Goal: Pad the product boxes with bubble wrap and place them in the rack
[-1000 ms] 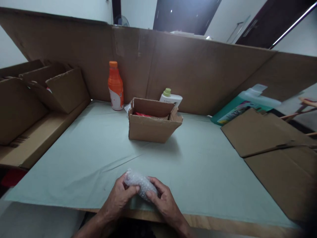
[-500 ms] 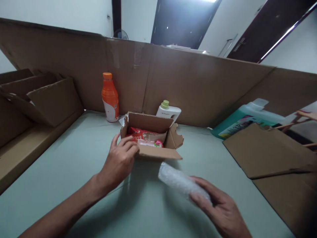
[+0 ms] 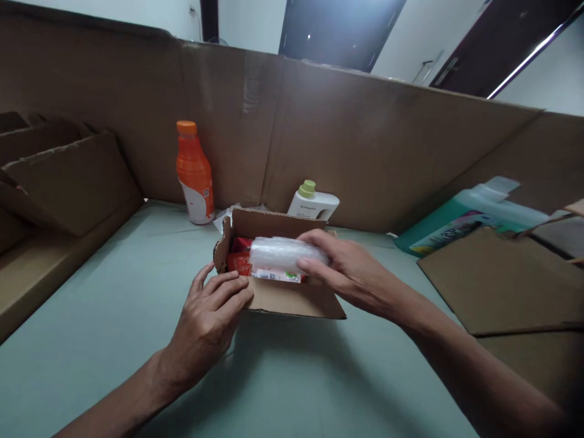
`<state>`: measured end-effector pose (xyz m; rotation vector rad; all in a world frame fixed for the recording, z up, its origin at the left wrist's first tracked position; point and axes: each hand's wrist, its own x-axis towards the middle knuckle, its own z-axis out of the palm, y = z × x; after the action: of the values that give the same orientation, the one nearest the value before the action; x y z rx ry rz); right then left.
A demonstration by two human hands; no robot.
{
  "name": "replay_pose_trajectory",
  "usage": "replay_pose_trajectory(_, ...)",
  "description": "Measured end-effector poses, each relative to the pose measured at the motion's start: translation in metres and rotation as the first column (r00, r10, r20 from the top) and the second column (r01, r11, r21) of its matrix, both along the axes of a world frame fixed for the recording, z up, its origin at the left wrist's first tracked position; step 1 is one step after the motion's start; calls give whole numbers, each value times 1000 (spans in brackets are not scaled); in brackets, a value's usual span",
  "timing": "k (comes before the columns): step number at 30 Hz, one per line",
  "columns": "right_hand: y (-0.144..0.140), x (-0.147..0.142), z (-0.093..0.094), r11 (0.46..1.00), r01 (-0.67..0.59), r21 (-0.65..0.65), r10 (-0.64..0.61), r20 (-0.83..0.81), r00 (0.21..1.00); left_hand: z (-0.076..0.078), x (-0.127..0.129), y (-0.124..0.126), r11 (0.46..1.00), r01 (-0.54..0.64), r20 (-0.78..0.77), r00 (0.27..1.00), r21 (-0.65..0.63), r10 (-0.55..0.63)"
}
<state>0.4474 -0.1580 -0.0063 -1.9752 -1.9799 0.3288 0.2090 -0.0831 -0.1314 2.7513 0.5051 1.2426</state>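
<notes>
A small open cardboard box (image 3: 296,298) stands on the pale green table, its front flap folded out towards me. My left hand (image 3: 207,319) grips its front left corner, fingers over the flap. Over the opening, my right hand (image 3: 347,267) holds a bubble-wrapped bundle (image 3: 283,254) between thumb and fingers; what is inside the wrap cannot be made out. Beneath the bundle lie a red packet (image 3: 239,263) and a white-and-pink packet (image 3: 276,275), both partly hidden.
Behind the box stand an orange bottle (image 3: 195,173) and a white bottle with a green cap (image 3: 312,201). A teal liquid jug (image 3: 456,219) leans at right, beside cardboard flaps (image 3: 493,280). More cardboard boxes (image 3: 77,182) are at left. A tall cardboard wall (image 3: 356,134) closes the back.
My right hand has carried the bubble-wrapped bundle up and left, from in front of the box to over its opening. The front flap is tilted lower under my left hand.
</notes>
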Motion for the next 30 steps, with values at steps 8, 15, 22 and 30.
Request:
replay_pose_trajectory(8,52,-8,-42,956,-65,-285,193,448,873,1,-2,2,1000,16,-47,999,-23,-17)
replay_pose_trajectory(15,47,-8,-26,966,-99,-239,195,423,885,1,-1,3,999,14,-34,999,-34,-15)
replay_pose_trajectory(22,64,-13,-40,870,-344,-352,371,8,929,2,1,4,999,0,-37,999,-39,-1)
replay_pose_trajectory(30,-25,5,-19,956,202,212,-153,-228,962,2,-17,3,971,-94,263,953,-221,152)
